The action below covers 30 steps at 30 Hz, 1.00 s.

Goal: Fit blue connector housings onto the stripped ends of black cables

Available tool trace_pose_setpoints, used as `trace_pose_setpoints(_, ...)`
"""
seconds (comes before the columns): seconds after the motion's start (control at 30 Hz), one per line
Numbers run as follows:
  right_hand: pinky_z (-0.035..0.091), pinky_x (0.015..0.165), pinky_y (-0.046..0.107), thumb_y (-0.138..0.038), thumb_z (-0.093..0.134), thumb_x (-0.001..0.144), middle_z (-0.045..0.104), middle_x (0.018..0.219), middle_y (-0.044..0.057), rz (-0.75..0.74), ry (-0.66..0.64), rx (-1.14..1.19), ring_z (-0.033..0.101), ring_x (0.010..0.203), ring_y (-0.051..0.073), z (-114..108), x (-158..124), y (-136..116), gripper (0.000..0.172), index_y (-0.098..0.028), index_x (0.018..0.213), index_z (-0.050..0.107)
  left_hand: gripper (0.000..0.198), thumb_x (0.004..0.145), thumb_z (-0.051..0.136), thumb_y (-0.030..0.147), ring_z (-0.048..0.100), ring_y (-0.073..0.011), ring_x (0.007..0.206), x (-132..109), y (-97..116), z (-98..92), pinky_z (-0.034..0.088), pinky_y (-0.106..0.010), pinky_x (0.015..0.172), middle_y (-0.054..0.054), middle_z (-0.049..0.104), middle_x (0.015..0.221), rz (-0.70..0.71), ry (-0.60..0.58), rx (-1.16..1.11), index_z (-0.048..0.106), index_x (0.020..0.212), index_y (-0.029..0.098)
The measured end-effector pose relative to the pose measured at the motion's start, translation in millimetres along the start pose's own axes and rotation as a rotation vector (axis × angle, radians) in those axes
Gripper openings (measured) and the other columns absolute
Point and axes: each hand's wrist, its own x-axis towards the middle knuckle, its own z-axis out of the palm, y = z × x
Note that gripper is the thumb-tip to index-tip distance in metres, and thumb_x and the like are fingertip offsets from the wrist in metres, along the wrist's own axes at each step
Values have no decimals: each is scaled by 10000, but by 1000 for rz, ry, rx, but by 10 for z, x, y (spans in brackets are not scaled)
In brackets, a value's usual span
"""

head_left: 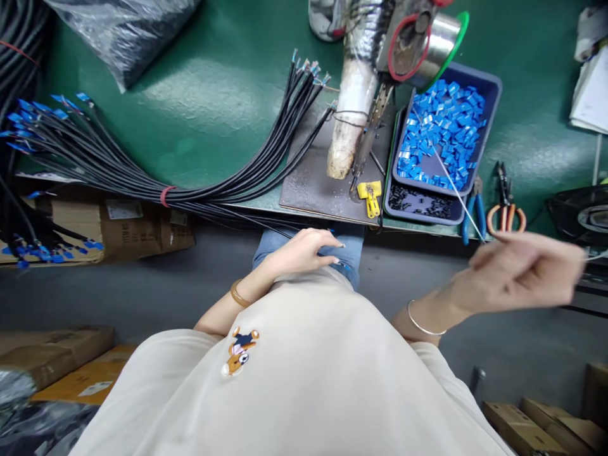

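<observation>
My left hand (308, 250) hovers over my lap just below the table edge, thumb and index finger apart, with nothing between them. To the right, my right hand (520, 269) is raised in front of the table edge, its fingers closed and slightly blurred. A thin whitish wire (448, 172) runs taut down from near the metal spool (439, 50) to these fingers. It passes over a grey bin (491, 95) of small blue connectors (441, 130). Nearest my left hand, a bundle of black cables (228, 193) lies along the table edge, tied with a red band (166, 196).
A soldering iron (373, 130) in its stand points down at a dark board (308, 171) beside a yellow clip (370, 197). A lower bin (418, 201) holds small black parts. Blue-handled cutters (474, 212) and orange-handled pliers (506, 202) lie right. Cardboard boxes (133, 228) stand below left.
</observation>
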Motion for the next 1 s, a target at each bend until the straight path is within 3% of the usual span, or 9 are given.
trace_pose_setpoints(0.03, 361, 525, 315, -505, 484, 924, 534, 545, -2, -50, 20, -57, 483, 465, 105, 60, 27, 73, 376, -242, 725, 667, 267, 852, 638, 310, 681, -162, 899, -13, -15, -12, 510, -260, 780, -89, 735, 1052, -30, 94, -64, 714, 1064, 166)
trace_pose_setpoints(0.1, 342, 509, 299, -439, 556, 902, 589, 543, 14, -38, -235, -181, 523, 466, 103, 198, 79, 296, 303, -222, 731, 680, 251, 858, 636, 353, 674, -132, 781, -13, -41, -75, 517, -224, 679, -76, 736, 959, -84, 375, -177, 716, 982, 149)
trace_pose_setpoints(0.2, 308, 510, 312, -430, 647, 839, 571, 471, 13, -45, -359, -336, 424, 392, 82, 378, 156, 716, 324, -217, 595, 645, 228, 890, 597, 353, 632, -130, 750, 52, -120, -266, 502, -231, 670, -61, 703, 866, -105, 825, -50, 694, 866, 148)
trace_pose_setpoints(0.3, 292, 530, 321, -332, 805, 688, 630, 534, 32, 16, -467, -438, 430, 435, 102, 491, 229, 999, 204, -216, 582, 674, 176, 899, 576, 298, 605, -203, 927, 169, -267, -494, 473, -328, 845, -90, 681, 957, -139, 978, 307, 688, 900, 161)
trace_pose_setpoints(0.53, 236, 539, 320, -222, 889, 548, 602, 529, 25, 37, -642, -502, 342, 446, 89, 571, 381, 1084, 197, -191, 619, 708, 43, 810, 616, 190, 542, -154, 677, 281, -405, -709, 409, -289, 732, -17, 559, 667, -227, 905, 392, 628, 779, 162)
trace_pose_setpoints(0.67, 204, 499, 327, -304, 869, 574, 463, 392, -18, 8, -706, -458, 289, 377, 66, 595, 444, 1102, 249, -200, 514, 651, 99, 760, 605, 159, 292, -59, 426, 65, -288, -768, 286, -235, 511, 78, 335, 457, -229, 946, -6, 550, 680, 178)
trace_pose_setpoints(0.77, 228, 474, 322, -244, 833, 610, 405, 359, -42, 9, -686, -465, 300, 351, 67, 595, 424, 1063, 250, -216, 500, 610, 26, 749, 569, 176, 294, -35, 370, -173, -199, -826, 188, -222, 395, 51, 497, 562, -166, 859, -484, 549, 734, 184)
trace_pose_setpoints(0.83, 270, 470, 313, -155, 822, 584, 420, 365, -55, 14, -613, -455, 342, 342, 71, 573, 390, 1021, 235, -223, 536, 602, 22, 731, 589, 187, 332, -30, 362, -320, -155, -845, 188, -220, 370, 19, 588, 651, -165, 700, -639, 574, 743, 176)
trace_pose_setpoints(1.0, 280, 405, 272, -112, 753, 645, 606, 536, -11, -11, -237, -207, 417, 356, 50, 454, 332, 858, 210, -229, 617, 581, 104, 762, 640, 215, 250, -35, 413, -468, -164, -794, 173, -202, 424, 74, 350, 443, -219, 201, -470, 620, 700, 134)
